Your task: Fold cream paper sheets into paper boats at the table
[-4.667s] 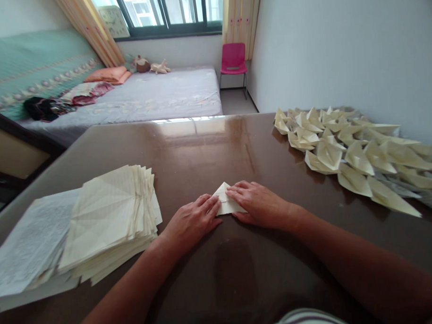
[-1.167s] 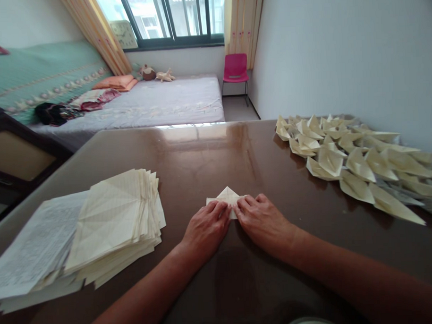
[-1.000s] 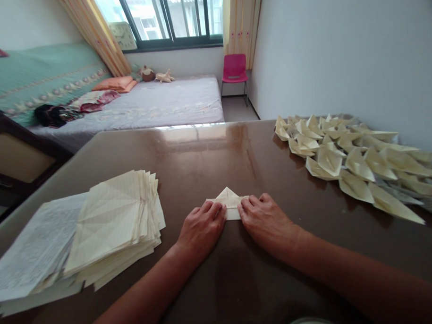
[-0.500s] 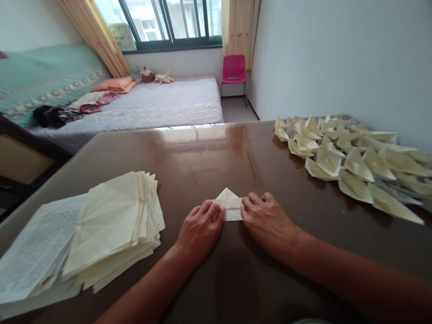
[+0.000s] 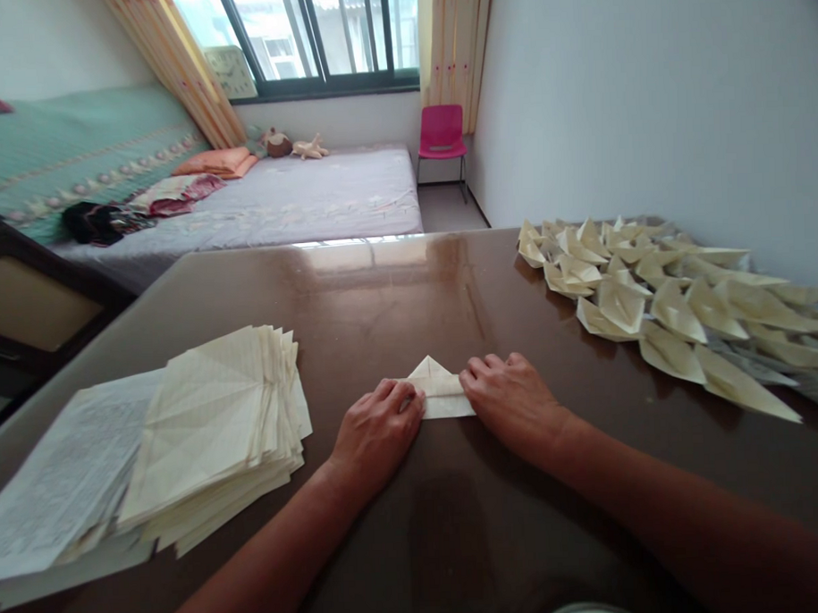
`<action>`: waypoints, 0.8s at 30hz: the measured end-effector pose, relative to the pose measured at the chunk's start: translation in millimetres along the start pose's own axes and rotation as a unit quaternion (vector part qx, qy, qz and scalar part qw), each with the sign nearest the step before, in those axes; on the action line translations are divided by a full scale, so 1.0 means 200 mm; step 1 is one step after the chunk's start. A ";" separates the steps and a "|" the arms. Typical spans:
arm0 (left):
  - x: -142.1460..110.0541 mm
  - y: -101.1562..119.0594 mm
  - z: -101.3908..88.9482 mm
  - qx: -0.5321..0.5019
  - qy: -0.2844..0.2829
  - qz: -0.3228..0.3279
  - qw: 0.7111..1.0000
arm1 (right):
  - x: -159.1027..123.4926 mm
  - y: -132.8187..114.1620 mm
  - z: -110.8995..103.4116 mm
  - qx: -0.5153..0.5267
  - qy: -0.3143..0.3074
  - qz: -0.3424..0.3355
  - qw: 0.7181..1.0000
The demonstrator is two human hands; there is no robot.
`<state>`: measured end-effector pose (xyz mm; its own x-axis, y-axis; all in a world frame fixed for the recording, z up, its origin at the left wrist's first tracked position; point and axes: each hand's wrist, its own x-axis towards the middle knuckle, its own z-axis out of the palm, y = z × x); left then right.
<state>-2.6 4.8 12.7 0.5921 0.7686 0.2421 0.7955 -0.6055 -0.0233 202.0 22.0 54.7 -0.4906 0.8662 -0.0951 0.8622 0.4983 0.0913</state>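
A partly folded sheet of paper (image 5: 446,405) lies flat on the brown table, with a pointed peak at its far side and a straight band along its near edge. My left hand (image 5: 379,424) is closed on the paper's left end, fingers curled and thumb hidden beneath. At the right end, my right hand (image 5: 509,392) has its fingers bent and bunched over the paper, covering that corner. Both hands rest low against the tabletop.
To the left lies a stack of creased yellowish paper sheets (image 5: 198,421), beside printed sheets (image 5: 72,470). Many folded paper boats (image 5: 624,303) crowd the table's right side by the wall. Beyond the brown table (image 5: 355,308) are a bed (image 5: 338,188) and a pink chair (image 5: 441,134).
My right hand has slid slightly right and up along the paper, uncovering more of its near band. My left hand has stayed almost still on the left end.
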 end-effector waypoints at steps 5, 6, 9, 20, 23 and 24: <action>0.00 -0.02 0.02 0.020 0.018 0.009 1.000 | 0.06 0.06 0.04 0.039 0.020 0.012 0.999; 0.00 -0.02 0.02 0.026 0.021 0.011 0.999 | 0.07 0.07 0.05 0.055 0.015 0.006 0.998; 0.00 -0.02 0.02 0.038 0.025 0.010 0.999 | 0.08 0.10 0.07 0.109 0.003 0.000 0.994; -0.01 0.00 0.00 0.056 0.042 -0.007 0.998 | 0.13 0.14 0.13 0.255 0.034 0.011 0.966; -0.01 0.00 0.00 0.060 0.042 -0.006 0.997 | 0.14 0.14 0.16 0.270 0.051 0.019 0.961; -0.01 0.01 0.00 0.061 0.043 -0.006 0.997 | 0.14 0.14 0.17 0.275 0.052 0.024 0.960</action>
<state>-2.3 3.5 11.7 0.5733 0.7524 0.3244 0.8154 -0.5626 -0.1361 216.7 60.0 21.5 -0.4333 0.9013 -0.0011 0.8068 0.3873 -0.4462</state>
